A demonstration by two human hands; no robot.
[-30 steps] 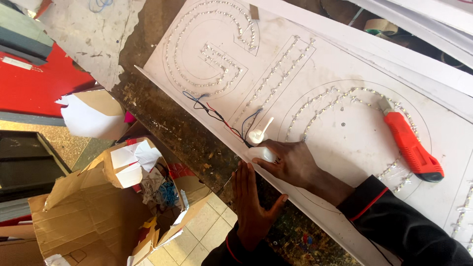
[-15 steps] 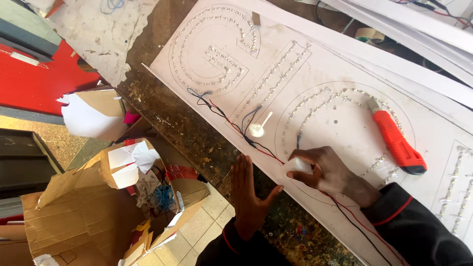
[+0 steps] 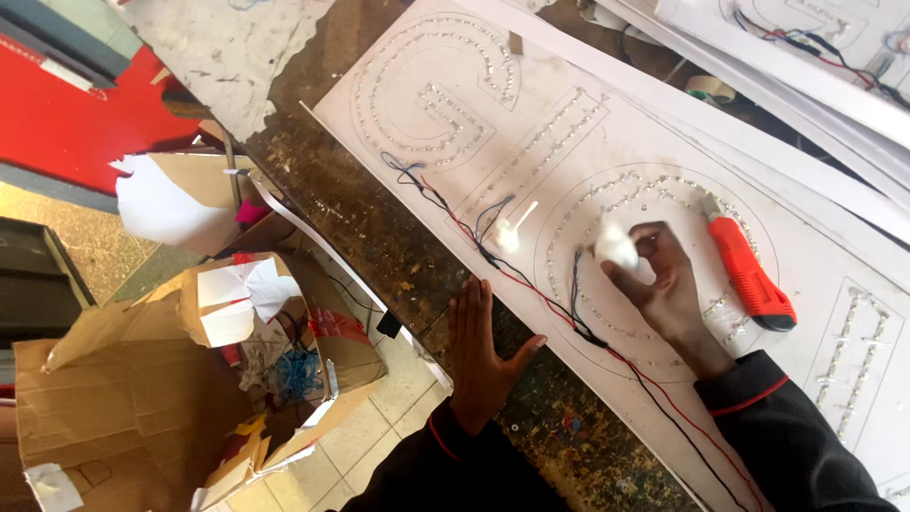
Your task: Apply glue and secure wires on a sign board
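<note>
Small white rounded lump (image 3: pixel 616 246): one, pinched in right hand (image 3: pixel 668 289) fingers (image 3: pixel 649 242). Left hand (image 3: pixel 479 351) fingers pressed together, flat on worn surface (image 3: pixel 379 228). One orange utility knife (image 3: pixel 747 275) just beside right fingers.

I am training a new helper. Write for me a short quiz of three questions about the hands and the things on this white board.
1. True or false: the right hand holds the orange cutter.
2. What does the left hand rest on?
A. white board
B. worn table
C. cardboard box
3. What colour is the small lump at the right fingertips?

Key: 1 false; 2 B, the worn table; 3 white.
</note>
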